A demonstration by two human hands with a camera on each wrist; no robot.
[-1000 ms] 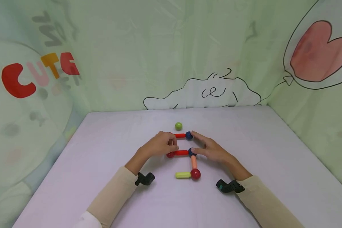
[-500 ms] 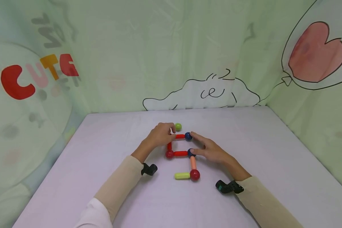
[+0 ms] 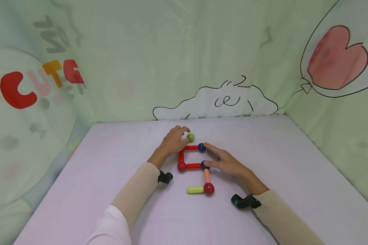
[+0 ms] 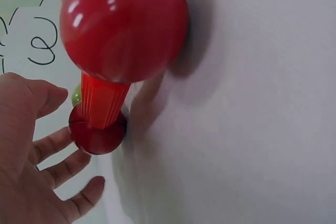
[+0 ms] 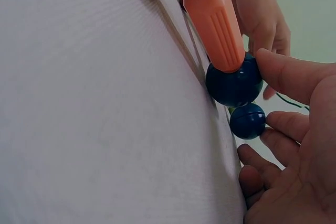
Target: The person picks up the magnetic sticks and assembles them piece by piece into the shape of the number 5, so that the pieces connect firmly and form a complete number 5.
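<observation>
Currently, the left hand is reaching to the far-left corner of the rod-and-ball figure on the lilac table, its fingertips arriving at the green ball, which is lying just beyond that corner. From the head view the fingers are only loosely bent; whether they are actually touching or gripping the ball cannot be told. In the left wrist view the hand is showing spread, relaxed fingers beside a red ball and holding nothing.

The right hand is resting against the right side of the figure. Its forefinger is lying extended by the far blue ball, and its thumb is touching the near blue ball; the right wrist view is showing the thumb pressing on that ball, the remaining fingers relaxed and closed around nothing.

The figure is sitting at the table's middle. One red rod is forming its far edge, a second red rod its left edge, a third its near edge, ending at a red ball. An orange rod is running from the near blue ball toward the person to another red ball, with a yellow rod pointing left from it.

Behind the table, a green printed curtain is hanging.
</observation>
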